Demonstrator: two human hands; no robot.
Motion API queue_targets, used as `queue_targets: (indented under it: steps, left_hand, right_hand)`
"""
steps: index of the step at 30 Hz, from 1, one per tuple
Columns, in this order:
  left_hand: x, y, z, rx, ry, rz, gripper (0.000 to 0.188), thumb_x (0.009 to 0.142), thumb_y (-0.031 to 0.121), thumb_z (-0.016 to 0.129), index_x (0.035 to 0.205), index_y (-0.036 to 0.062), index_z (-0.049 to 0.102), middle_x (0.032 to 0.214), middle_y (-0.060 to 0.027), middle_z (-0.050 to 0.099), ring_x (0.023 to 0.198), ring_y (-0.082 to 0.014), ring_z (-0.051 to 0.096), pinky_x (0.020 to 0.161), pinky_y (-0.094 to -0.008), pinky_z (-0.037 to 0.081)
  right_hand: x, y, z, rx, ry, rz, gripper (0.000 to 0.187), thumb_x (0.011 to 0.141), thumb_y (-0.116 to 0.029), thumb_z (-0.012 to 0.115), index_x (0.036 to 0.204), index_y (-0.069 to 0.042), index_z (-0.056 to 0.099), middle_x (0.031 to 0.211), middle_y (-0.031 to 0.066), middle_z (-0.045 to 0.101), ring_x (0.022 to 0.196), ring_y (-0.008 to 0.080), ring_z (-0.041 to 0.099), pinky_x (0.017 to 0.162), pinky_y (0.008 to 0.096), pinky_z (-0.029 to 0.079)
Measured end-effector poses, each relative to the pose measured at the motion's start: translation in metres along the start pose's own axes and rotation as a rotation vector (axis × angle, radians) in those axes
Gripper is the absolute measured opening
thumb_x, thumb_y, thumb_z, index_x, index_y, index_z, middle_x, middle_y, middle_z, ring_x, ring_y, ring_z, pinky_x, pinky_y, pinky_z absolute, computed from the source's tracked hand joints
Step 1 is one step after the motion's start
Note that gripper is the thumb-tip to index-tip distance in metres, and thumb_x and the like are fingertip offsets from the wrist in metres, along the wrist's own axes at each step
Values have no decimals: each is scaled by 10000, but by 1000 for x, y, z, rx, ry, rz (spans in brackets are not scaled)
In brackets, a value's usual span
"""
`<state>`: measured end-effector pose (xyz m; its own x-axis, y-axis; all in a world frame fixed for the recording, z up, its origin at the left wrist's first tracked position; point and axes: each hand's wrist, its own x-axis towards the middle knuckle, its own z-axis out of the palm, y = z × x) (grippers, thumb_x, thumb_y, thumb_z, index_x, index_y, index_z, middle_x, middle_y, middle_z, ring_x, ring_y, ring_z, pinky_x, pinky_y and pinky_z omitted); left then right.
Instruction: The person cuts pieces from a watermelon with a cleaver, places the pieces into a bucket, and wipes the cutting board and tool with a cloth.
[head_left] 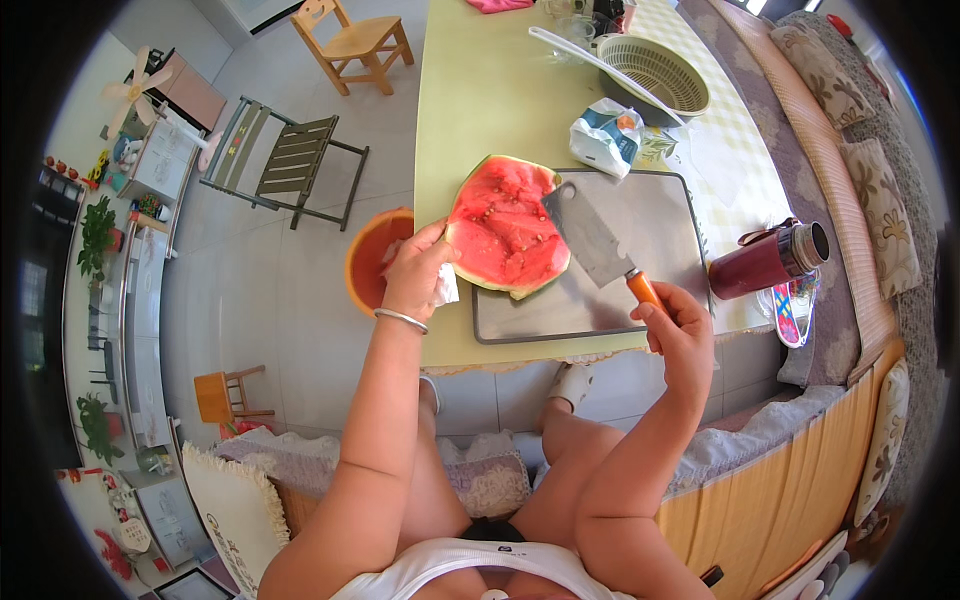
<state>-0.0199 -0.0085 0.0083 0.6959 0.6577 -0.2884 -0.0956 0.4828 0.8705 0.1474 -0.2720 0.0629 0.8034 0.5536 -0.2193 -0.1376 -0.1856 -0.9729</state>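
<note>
A large watermelon piece (503, 225) with red flesh, seeds and a green rind lies at the left end of a grey metal cutting board (640, 235). My left hand (415, 270) grips its left edge, with a white tissue under the fingers. My right hand (680, 325) holds the orange handle of a cleaver (592, 238). The wide blade rests flat above the board, touching the right side of the melon.
An orange bucket (372, 260) stands on the floor left of the pale green table (480, 90). On the table are a beige colander (660, 72), a white plastic bag (605, 135) and a maroon flask (765, 262). Chairs stand on the tiled floor.
</note>
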Motion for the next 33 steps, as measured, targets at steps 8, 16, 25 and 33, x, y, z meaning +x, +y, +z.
queue_targets:
  steps: [8, 16, 25, 33]
  left_hand:
    - [-1, 2, -1, 82, -40, 11, 497, 813, 3, 518, 1307, -18, 565, 930, 21, 636, 743, -9, 517, 641, -174, 418]
    - [-1, 4, -2, 102, -51, 14, 537, 807, -3, 539, 1344, -12, 534, 950, 10, 645, 731, -14, 526, 621, -174, 414]
    - [-2, 6, -4, 194, -75, 30, 531, 825, -1, 534, 1355, -27, 515, 1050, -17, 654, 856, -36, 570, 726, -185, 451]
    - [-4, 2, 0, 187, -57, 54, 500, 842, 27, 537, 1341, -9, 538, 1007, 8, 641, 817, -19, 544, 719, -182, 441]
  right_hand:
    - [-11, -9, 6, -219, 27, -49, 273, 812, -44, 683, 1065, 56, 678, 753, 10, 617, 678, 65, 523, 599, 216, 425]
    - [-15, -12, 8, -276, 45, -123, 272, 810, -8, 673, 1072, 65, 675, 755, 18, 617, 690, 56, 513, 604, 217, 426]
    - [-12, -13, 14, -257, -62, 0, 282, 825, -50, 666, 1088, 49, 679, 674, 7, 566, 596, 60, 485, 528, 231, 397]
    - [-6, -3, 31, -173, -86, 33, 289, 856, -69, 638, 1126, 32, 665, 635, -32, 495, 501, 2, 362, 434, 183, 257]
